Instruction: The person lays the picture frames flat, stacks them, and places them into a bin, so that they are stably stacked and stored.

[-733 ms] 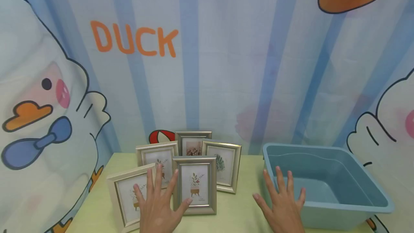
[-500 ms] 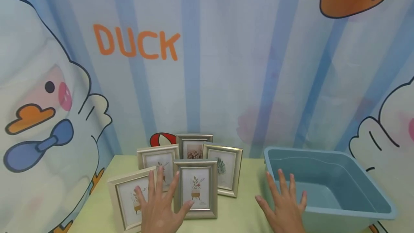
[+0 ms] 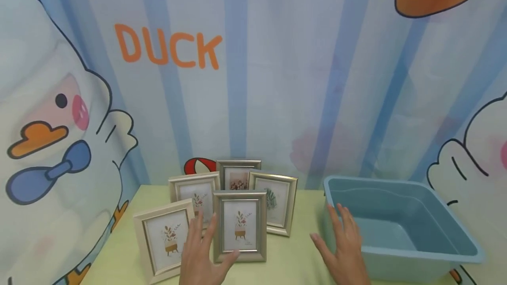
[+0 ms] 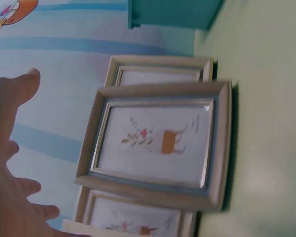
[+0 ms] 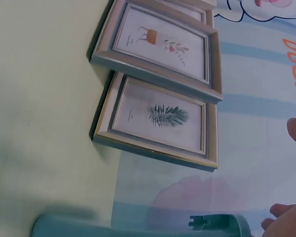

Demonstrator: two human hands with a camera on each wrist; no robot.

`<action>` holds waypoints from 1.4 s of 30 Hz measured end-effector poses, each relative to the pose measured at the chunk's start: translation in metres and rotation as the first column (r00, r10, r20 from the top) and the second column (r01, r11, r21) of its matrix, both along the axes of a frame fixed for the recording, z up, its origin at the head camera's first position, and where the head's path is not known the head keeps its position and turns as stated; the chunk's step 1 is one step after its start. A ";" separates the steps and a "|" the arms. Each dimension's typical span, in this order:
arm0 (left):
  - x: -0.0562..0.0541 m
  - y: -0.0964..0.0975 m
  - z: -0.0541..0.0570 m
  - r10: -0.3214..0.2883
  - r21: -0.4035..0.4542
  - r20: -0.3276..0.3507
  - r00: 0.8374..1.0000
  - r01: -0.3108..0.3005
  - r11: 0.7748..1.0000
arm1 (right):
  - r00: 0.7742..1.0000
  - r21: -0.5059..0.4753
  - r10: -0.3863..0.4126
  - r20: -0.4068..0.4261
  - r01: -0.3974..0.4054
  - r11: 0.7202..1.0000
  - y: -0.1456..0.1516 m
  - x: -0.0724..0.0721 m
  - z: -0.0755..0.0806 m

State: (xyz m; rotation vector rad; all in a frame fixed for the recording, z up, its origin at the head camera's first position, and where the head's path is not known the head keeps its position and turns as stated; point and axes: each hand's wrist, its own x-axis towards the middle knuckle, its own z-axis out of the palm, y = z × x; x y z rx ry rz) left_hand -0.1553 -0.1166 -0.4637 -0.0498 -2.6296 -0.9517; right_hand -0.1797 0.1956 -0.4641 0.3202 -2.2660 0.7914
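Note:
Several picture frames stand upright in a cluster on the table. My left hand [image 3: 202, 252], fingers extended and thumb out, hovers in front of the cream frame [image 3: 144, 250] and the silver frame [image 3: 240, 256] with a potted-plant print. It holds nothing. Behind them are a champagne frame [image 3: 174, 180], a grey frame [image 3: 237, 162] and a gold-edged frame [image 3: 291, 206] with a green leaf print. My right hand [image 3: 344, 250], its thumb spread from nearly straight fingers, is in front of the left side of the blue-green plastic tub [image 3: 412, 254] and grips nothing.
The pale yellow-green table [image 3: 293, 250] carries the frames on the left and the tub on the right. A striped cloth backdrop [image 3: 273, 78] printed with ducks hangs directly behind the table's back edge.
Both hands have turned inward, and their spread fingers have drawn closer together. The left hand has shifted slightly right, uncovering more of the cream frame. The frames and tub stay put.

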 end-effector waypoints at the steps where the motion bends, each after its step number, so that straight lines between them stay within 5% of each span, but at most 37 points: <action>1: 0.002 0.001 -0.001 -0.008 0.074 0.034 0.999 0.005 0.997 | 1.000 -0.019 0.015 -0.016 -0.016 1.000 -0.002 -0.001 0.001; 4: 0.005 0.003 -0.010 -0.020 0.266 0.068 0.997 0.001 0.964 | 0.999 -0.057 0.048 -0.013 -0.049 0.997 -0.009 -0.001 0.006; 7: 0.004 0.003 -0.026 -0.022 0.372 0.076 0.997 -0.008 0.928 | 0.986 -0.131 0.136 0.095 -0.123 0.984 -0.017 -0.002 0.013; 13: 0.000 0.005 -0.058 -0.064 0.537 0.171 0.983 -0.039 0.843 | 0.864 -0.317 0.339 0.373 -0.225 0.922 -0.033 -0.016 0.024; 17: -0.006 0.008 -0.071 -0.055 0.610 0.178 0.982 -0.067 0.789 | 0.843 -0.252 0.333 0.422 -0.244 0.936 -0.046 -0.034 0.021; 21: -0.013 0.012 -0.084 0.017 0.616 0.141 0.990 -0.101 0.781 | 0.841 -0.211 0.344 0.418 -0.278 0.937 -0.060 -0.052 0.012; 26: -0.021 0.019 -0.096 0.047 0.636 0.183 0.982 -0.155 0.756 | 0.829 -0.181 0.369 0.421 -0.322 0.929 -0.075 -0.076 0.002; 33: -0.034 0.019 -0.101 0.043 0.703 0.184 0.982 -0.162 0.693 | 0.765 -0.145 0.493 0.414 -0.480 0.866 -0.087 -0.105 0.000; 36: -0.040 0.018 -0.102 0.029 0.708 0.231 0.973 -0.189 0.681 | 0.716 -0.159 0.545 0.436 -0.536 0.829 -0.089 -0.112 0.001; 39: -0.043 0.016 -0.105 0.038 0.712 0.251 0.967 -0.211 0.670 | 0.682 -0.158 0.544 0.489 -0.544 0.824 -0.092 -0.117 0.000; 42: -0.043 0.016 -0.109 0.055 0.712 0.243 0.969 -0.216 0.668 | 0.681 -0.153 0.516 0.519 -0.520 0.840 -0.095 -0.119 -0.005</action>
